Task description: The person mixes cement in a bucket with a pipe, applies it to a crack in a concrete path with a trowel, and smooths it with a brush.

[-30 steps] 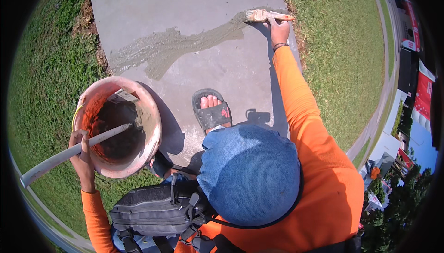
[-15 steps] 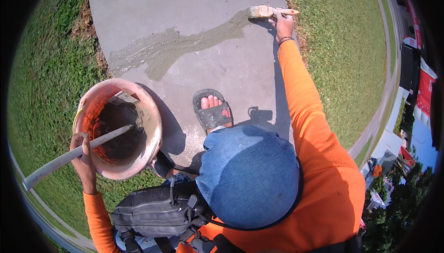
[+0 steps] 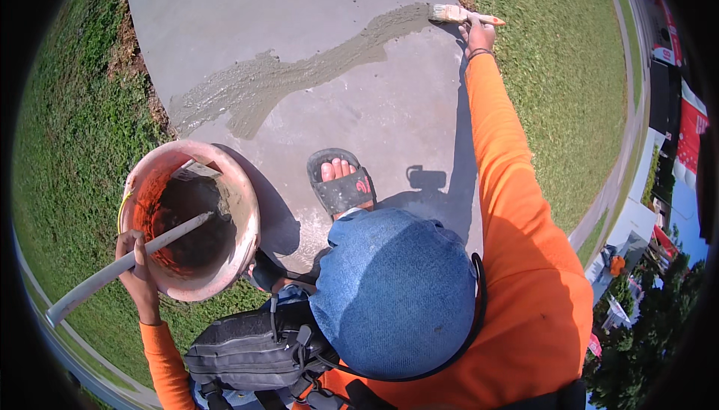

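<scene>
My right hand [image 3: 478, 35] grips a flat paintbrush [image 3: 451, 13] by its wooden handle, the pale handle end pointing right. Its bristles touch the right end of a wet, grey cement band [image 3: 299, 73] that runs across the concrete path [image 3: 359, 110]. At lower left, my left hand [image 3: 138, 279] is closed round a pale pipe-like stick [image 3: 112, 283], against the near-left rim of a bucket [image 3: 251, 260]. The stick's far end reaches into dark grey mix [image 3: 198, 223] inside the bucket. The bucket's inner wall is orange and smeared with cement.
Grass borders the path at left [image 3: 75, 95] and right [image 3: 562, 110]. My sandalled foot [image 3: 341, 178] stands on the concrete below the wet band. A black bag [image 3: 251, 342] hangs at my waist. Buildings and trees [image 3: 644, 335] show at far right.
My right hand has moved the brush rightward to the path's edge, and the cement band now extends farther right. The bucket, stick and left hand sit slightly lower in view.
</scene>
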Demonstrator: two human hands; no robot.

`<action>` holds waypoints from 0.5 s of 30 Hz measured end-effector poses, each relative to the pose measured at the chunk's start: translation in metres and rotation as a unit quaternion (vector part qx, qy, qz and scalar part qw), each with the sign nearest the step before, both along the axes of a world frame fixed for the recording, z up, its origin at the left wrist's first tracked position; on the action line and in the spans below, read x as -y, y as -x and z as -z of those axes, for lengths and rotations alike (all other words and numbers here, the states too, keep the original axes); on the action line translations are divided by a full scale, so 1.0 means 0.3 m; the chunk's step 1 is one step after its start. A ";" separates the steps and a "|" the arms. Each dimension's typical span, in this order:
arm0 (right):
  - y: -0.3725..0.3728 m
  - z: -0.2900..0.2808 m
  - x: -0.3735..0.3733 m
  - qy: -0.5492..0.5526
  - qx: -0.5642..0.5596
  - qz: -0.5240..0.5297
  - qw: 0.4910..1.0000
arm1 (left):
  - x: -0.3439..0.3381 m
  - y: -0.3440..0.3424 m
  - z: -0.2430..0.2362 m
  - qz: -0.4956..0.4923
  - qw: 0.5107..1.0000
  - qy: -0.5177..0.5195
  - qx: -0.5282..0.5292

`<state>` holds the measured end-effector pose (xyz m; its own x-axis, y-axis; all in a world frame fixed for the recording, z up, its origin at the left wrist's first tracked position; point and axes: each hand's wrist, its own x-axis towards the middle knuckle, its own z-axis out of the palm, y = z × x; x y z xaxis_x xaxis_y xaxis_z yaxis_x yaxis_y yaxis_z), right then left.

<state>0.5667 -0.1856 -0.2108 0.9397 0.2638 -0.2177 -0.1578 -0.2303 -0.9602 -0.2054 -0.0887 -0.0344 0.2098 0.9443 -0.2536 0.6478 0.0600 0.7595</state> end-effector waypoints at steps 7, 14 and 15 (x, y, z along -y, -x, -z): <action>0.235 -0.008 -0.042 -0.002 -0.010 -0.198 0.980 | -0.003 -0.003 -0.012 -0.001 1.000 -0.013 -0.015; 0.193 0.043 -0.072 -0.020 0.039 -0.138 0.989 | -0.001 -0.010 -0.022 0.003 0.999 -0.016 -0.028; 0.135 0.040 -0.043 -0.002 0.043 -0.103 0.994 | -0.003 -0.010 -0.020 0.008 0.999 -0.017 -0.030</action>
